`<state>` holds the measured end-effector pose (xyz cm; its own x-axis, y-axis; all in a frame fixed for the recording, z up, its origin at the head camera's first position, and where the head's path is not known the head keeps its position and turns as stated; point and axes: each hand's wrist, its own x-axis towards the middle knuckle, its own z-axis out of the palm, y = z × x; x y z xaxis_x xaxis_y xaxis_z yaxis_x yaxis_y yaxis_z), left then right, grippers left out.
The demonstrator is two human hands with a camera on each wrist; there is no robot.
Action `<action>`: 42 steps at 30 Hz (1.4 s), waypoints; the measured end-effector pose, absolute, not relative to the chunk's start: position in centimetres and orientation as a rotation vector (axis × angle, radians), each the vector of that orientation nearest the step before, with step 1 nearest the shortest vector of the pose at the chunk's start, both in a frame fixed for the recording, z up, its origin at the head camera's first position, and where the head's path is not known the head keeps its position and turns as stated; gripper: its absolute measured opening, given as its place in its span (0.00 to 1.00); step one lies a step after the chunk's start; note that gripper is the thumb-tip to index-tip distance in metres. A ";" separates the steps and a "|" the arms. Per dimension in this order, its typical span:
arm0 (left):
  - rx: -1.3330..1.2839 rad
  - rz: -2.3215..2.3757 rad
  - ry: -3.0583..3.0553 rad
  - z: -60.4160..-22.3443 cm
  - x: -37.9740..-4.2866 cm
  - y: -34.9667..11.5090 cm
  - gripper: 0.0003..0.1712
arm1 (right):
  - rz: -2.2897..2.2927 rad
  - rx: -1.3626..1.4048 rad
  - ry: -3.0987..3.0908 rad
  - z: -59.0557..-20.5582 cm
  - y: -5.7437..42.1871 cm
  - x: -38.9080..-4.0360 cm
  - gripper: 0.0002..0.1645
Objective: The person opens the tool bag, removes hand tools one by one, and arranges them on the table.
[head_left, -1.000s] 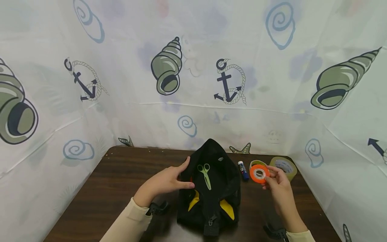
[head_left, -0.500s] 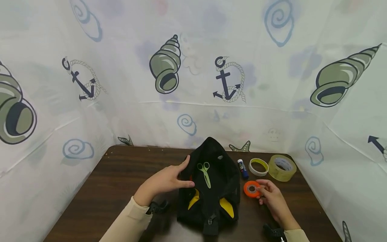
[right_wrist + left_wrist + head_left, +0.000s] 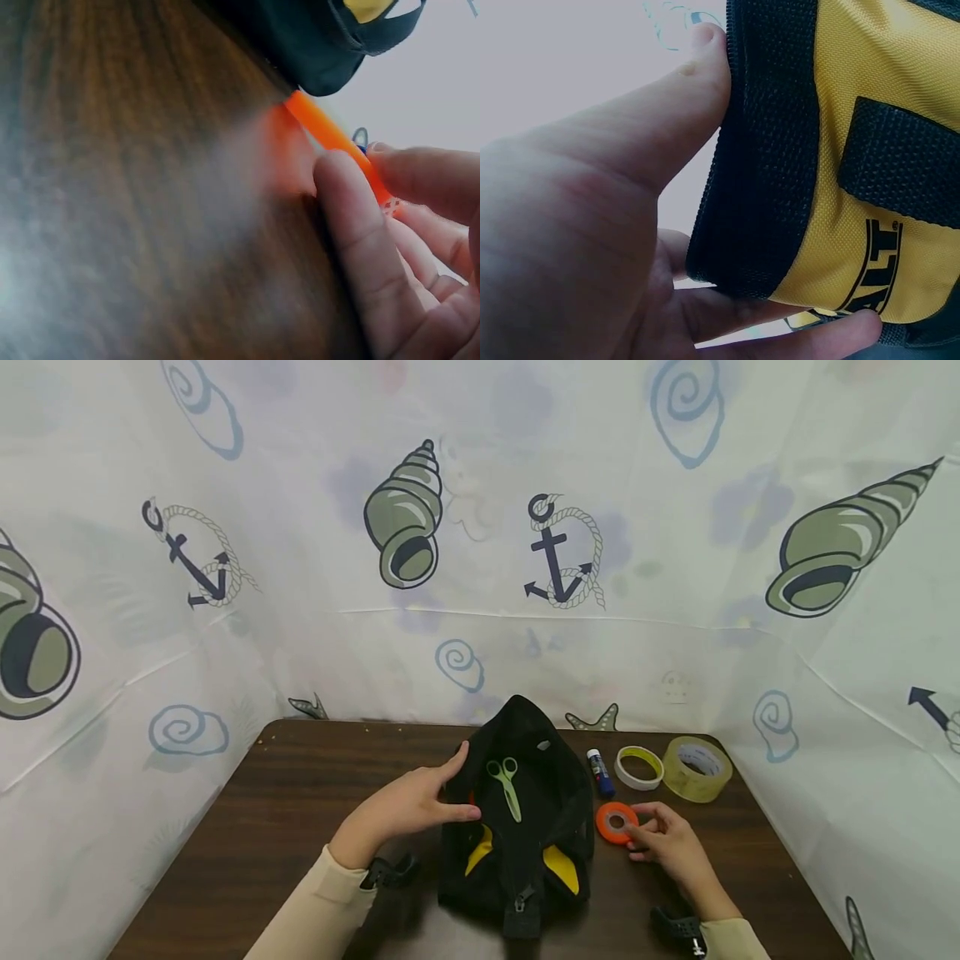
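A black and yellow tool bag point(image 3: 557, 802) stands upright with its mouth open in the head view. My left hand point(image 3: 408, 806) holds its left rim. In the left wrist view, the thumb lies along the zipper edge and the fingers reach over the yellow side point(image 3: 847, 150). Pale green scissors point(image 3: 512, 797) show inside the bag's mouth, handles up. To the right of the bag, my right hand point(image 3: 672, 846) pinches an orange tape roll point(image 3: 602, 823) between thumb and fingers. The right wrist view shows the roll's orange rim point(image 3: 330, 135) edge-on between the fingertips.
Behind the right hand, a glue stick point(image 3: 601, 773), a white and yellow tape roll point(image 3: 637, 782) and a wide clear tape roll point(image 3: 693, 787) stand in a row on the dark wood table point(image 3: 300, 793). A printed cloth point(image 3: 480, 527) hangs around the back and sides.
The right hand has brought the orange tape roll leftward and nearer, from in front of the other tape rolls to beside the bag. The left hand keeps its hold on the rim.
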<state>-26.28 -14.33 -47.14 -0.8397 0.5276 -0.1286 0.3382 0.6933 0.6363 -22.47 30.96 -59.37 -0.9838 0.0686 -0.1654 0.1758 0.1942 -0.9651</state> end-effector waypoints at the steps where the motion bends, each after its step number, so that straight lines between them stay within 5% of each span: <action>1: 0.683 0.891 2.603 -47.1 -26.3 -14.3 0.65 | -1.933 0.252 2.366 -59.4 30.9 -22.5 0.33; 27: 0.687 0.899 2.589 -46.8 -26.2 -14.9 0.66 | -2.004 0.312 2.347 -59.4 30.7 -22.6 0.32; 42: 0.702 0.924 2.569 -47.0 -26.5 -14.8 0.67 | -1.949 -0.238 2.615 -47.7 25.9 -20.6 0.28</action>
